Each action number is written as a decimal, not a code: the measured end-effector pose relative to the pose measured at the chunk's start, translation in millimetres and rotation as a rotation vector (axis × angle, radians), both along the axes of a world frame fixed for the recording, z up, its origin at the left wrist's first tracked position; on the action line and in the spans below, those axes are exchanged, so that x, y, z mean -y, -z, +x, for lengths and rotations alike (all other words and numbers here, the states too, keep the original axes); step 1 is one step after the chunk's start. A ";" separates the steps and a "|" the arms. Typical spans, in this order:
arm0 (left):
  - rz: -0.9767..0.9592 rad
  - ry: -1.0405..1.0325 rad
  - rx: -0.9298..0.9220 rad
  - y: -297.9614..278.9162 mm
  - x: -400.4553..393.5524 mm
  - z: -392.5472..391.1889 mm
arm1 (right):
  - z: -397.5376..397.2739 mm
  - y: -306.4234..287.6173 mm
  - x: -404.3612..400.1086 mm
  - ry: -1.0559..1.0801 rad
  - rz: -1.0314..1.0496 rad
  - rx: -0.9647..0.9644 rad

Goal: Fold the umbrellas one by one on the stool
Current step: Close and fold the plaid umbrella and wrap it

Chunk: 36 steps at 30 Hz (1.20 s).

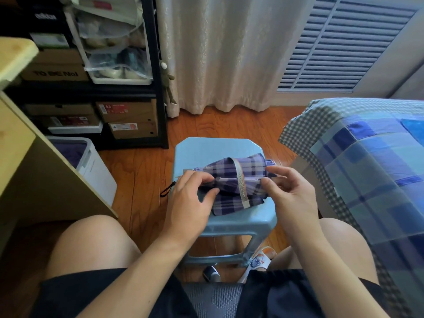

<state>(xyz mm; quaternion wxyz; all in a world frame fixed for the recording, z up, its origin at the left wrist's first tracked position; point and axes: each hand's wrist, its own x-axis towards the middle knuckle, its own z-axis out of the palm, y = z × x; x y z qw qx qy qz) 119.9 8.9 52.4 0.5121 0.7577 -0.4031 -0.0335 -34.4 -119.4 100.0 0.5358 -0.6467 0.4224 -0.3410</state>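
While the soft plaid umbrella [238, 182] lay across the smooth blue stool [206, 150], the left hand [190, 198] and right hand [289, 191] pinched its folds with curled fingers.

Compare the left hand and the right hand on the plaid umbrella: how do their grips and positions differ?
The left hand lies over the handle end of the plaid umbrella, fingers curled round a rib; the right hand sits at the tip end. The left hand's palm faces down on the fabric, whereas the right hand pinches a fold between thumb and fingertips. Both work over the blue stool.
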 end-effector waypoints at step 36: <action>-0.015 0.107 -0.119 -7.2 -1.9 -6.8 | 8.2 5.5 2.2 0.115 0.125 0.075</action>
